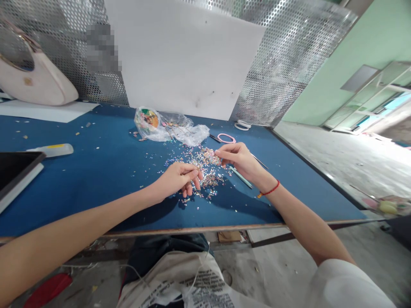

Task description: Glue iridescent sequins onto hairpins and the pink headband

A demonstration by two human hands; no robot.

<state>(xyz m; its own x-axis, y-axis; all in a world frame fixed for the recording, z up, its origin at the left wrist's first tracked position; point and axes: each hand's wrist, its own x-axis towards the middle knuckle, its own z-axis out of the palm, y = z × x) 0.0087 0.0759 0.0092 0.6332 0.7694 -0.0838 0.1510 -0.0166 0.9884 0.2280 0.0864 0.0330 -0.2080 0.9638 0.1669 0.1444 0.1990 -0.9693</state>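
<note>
A scatter of small shiny sequins (205, 169) lies on the blue table (105, 171). My left hand (180, 179) rests beside the pile with its fingers pinched together on something thin that I cannot make out. My right hand (237, 158), with a red string bracelet (269, 190) on the wrist, pinches at the far edge of the pile; what it holds is too small to name. A thin strand seems to run between the two hands.
A clear plastic bag (173, 126) with a round colourful item lies behind the pile. Pink-handled scissors (226, 138) and a thin stick (240, 176) lie near the right hand. A yellow-white tube (53, 149) and a dark tablet (16, 171) sit left. White board (183, 55) stands behind.
</note>
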